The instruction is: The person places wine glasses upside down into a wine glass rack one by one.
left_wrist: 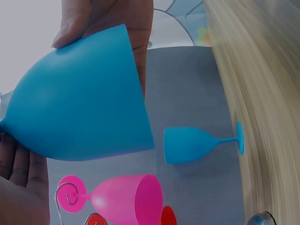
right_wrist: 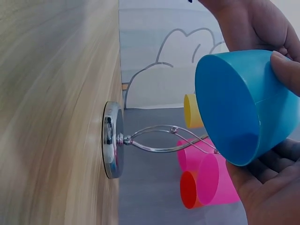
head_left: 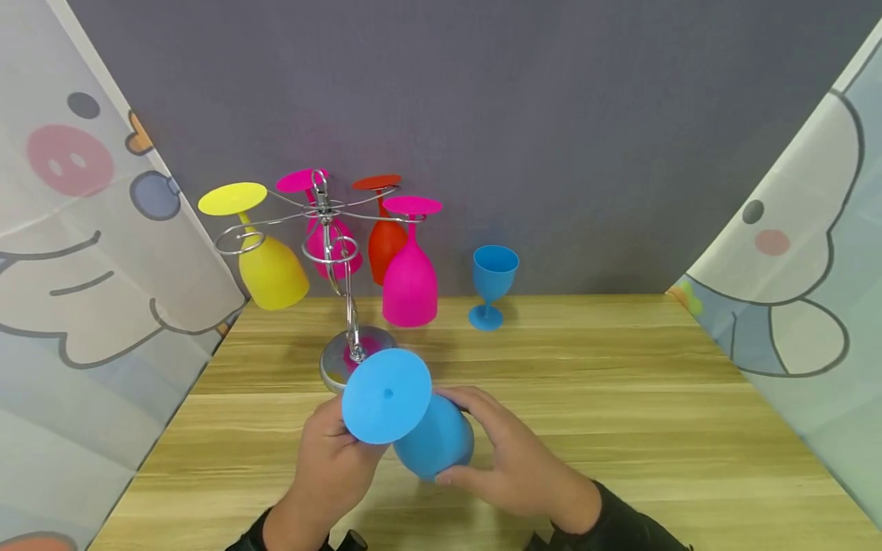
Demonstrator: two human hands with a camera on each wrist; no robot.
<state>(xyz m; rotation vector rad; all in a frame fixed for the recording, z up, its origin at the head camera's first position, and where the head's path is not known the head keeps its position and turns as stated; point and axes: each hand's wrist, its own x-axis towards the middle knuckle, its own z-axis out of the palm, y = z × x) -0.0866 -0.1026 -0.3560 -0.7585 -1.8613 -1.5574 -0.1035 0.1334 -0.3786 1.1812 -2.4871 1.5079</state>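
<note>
A blue plastic goblet (head_left: 434, 438) is held upside down and tilted over the near part of the table, its round foot (head_left: 387, 395) facing up toward the head camera. My left hand (head_left: 339, 461) grips it by the stem, just below the foot, which covers some of the fingers. Around the bowl, my right hand (head_left: 513, 453) has its thumb on the near side and fingers on the far side. In the right wrist view, the goblet's open mouth (right_wrist: 227, 110) shows a bare blue inside. The metal rack's round base (head_left: 332, 360) stands just beyond the hands.
From the rack's wire arms (head_left: 276, 220) hang a yellow goblet (head_left: 272, 272), a red one (head_left: 386, 245) and two pink ones, the nearer pink goblet (head_left: 410, 287) at right. Another blue goblet (head_left: 493, 277) stands upright at the table's back, before the grey wall (head_left: 586, 153).
</note>
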